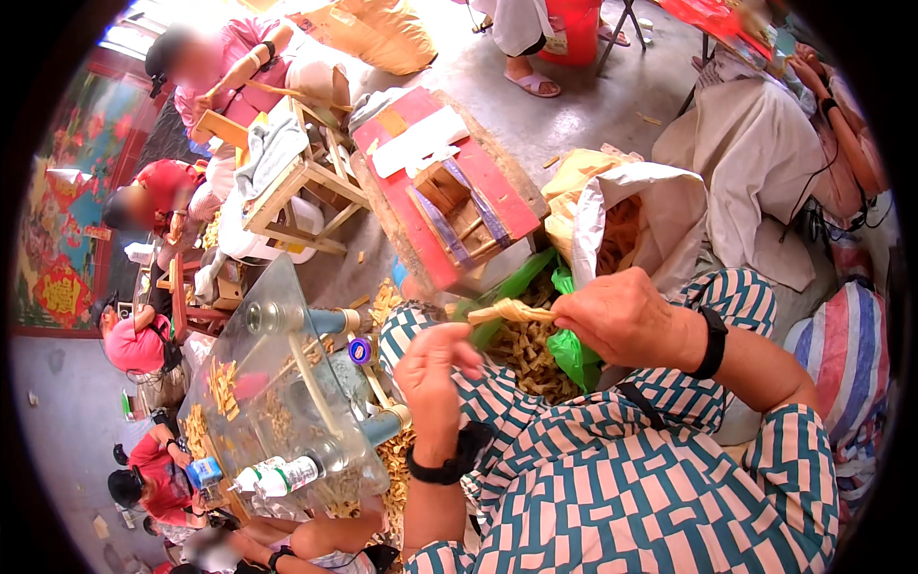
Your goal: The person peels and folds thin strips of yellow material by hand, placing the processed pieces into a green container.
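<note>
A tan strip with a wrapped, knot-like middle [513, 311] is held up over my lap. My right hand [620, 320] pinches its right end between thumb and fingers. My left hand [435, 371] is just below the strip's left end, its fingers slightly blurred, loosely bent and apart, with nothing visible in them. Below the strip, a green plastic bag [574, 359] lies open on my lap. Many small folded tan pieces [535, 356] fill it.
A red-topped wooden bench [402, 206] with a wooden frame stands ahead. On the left, a glass table [277, 368] bears tan pieces and white bottles [287, 475]. A white sack [669, 206] of brown strips stands right of centre; a striped bag [841, 344] is far right. Several people sit around.
</note>
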A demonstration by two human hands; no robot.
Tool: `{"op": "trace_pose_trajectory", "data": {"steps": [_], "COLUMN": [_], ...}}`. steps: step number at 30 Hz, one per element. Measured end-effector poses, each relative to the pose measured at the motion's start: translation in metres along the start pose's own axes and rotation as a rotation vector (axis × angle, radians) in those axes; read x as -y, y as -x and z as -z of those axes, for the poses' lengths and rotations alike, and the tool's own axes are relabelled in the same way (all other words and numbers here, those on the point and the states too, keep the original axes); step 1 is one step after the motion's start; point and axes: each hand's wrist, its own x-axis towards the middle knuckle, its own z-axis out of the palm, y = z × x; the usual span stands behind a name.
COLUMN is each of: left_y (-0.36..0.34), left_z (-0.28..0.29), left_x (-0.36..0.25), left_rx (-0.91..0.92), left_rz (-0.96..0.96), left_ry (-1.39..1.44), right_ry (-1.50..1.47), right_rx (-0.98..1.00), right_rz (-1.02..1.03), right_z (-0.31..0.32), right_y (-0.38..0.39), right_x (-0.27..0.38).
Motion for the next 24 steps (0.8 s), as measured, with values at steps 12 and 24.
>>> {"op": "trace_pose_trajectory", "data": {"steps": [12,24], "left_y": [0.006,-0.017], "left_z": [-0.016,-0.006], "left_x": [-0.015,-0.010], "left_rx": [0.581,0.565], "left_rz": [-0.795,-0.566], "left_ry": [-1.133,-0.887], "right_ry": [0.033,-0.202], "right_rx": [0.244,0.257], "right_rz": [0.216,0.043], "right_z": [-0.001,0.001], "right_y": [0.002,-0.007], "right_x": [0.008,-0.029]}}
